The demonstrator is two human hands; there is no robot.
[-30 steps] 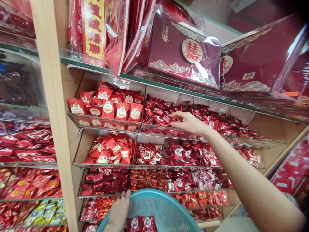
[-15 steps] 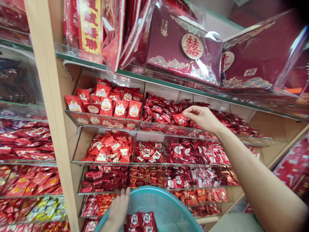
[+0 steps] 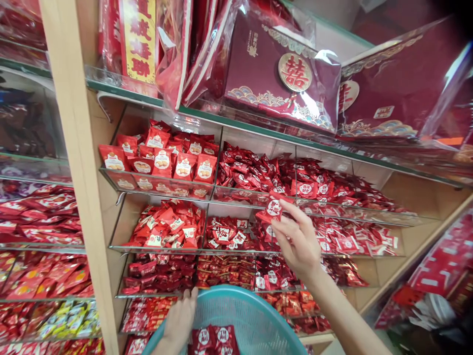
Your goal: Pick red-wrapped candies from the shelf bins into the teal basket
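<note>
My right hand (image 3: 297, 241) is pinched on a small red candy packet (image 3: 272, 209), held in the air in front of the glass shelves, above the basket. My left hand (image 3: 180, 320) grips the rim of a teal plastic basket (image 3: 244, 308) at the bottom of the view. Two dark red packets (image 3: 214, 340) lie in the basket. The upper glass bin (image 3: 251, 172) full of similar red packets is just above my right hand.
Tiered glass shelves hold several bins of red wrapped sweets. Orange-red snack packs (image 3: 162, 160) fill the top left bin. Large maroon gift boxes (image 3: 284, 74) in plastic lean on the top shelf. A wooden post (image 3: 79, 162) separates another shelf unit at the left.
My right hand has picked a red packet from the upper bin and drawn it down and back toward the basket. My left hand still holds the basket rim.
</note>
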